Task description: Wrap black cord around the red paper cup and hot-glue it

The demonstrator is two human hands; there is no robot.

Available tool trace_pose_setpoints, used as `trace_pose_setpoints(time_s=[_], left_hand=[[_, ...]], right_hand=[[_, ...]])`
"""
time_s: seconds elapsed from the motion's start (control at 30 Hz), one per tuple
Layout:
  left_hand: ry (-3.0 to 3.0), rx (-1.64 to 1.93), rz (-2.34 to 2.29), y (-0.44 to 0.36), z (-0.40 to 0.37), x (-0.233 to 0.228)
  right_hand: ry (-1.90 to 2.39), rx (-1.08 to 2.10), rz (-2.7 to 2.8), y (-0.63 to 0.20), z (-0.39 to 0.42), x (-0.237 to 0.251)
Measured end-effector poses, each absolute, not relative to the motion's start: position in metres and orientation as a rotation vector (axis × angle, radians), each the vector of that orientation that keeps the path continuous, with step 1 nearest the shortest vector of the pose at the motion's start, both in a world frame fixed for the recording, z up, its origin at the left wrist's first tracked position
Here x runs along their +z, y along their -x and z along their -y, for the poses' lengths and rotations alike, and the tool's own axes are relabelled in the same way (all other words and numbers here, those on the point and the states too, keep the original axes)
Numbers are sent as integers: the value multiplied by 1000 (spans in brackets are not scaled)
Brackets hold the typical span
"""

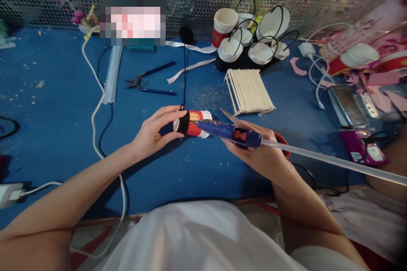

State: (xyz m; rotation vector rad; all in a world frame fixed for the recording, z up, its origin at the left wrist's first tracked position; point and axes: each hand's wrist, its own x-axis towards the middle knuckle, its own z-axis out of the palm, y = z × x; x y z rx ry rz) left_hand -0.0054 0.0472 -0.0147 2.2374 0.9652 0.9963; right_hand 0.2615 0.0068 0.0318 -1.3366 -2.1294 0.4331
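Observation:
My left hand [154, 131] holds a red and white paper cup [199, 123] on its side by the bottom end. Black yarn [183, 122] is wound around the cup near my fingers, and a strand of it [184, 72] runs up to a black ball at the back. My right hand [257, 152] grips a blue glue gun [229, 132] whose nozzle touches the cup next to the yarn. A long clear glue stick [333, 161] sticks out of the gun's back toward the right.
On the blue table [57, 106] lie pliers with blue handles [149, 81], a rack of wooden sticks [249, 92], white cups with black handles [254, 38], white cables [95, 106], a clear glue stick bundle [112, 74] and pink paper scraps [375, 80]. A perforated metal screen stands behind.

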Motion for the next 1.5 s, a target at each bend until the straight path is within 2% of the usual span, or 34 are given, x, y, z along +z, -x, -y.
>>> trace_pose_setpoints(time_s=[0.77, 1.1, 1.37, 1.5], left_hand=[[-2327, 1025, -869, 8, -48, -19], [-2368, 990, -828, 9, -46, -17], [-2389, 974, -830, 9, -45, -17], [-2415, 979, -800, 9, -44, -15]], right_hand=[[1372, 564, 2142, -262, -7, 40], [1415, 624, 1989, -267, -15, 23], [1487, 709, 2035, -268, -10, 36], [1441, 632, 2094, -266, -15, 39]])
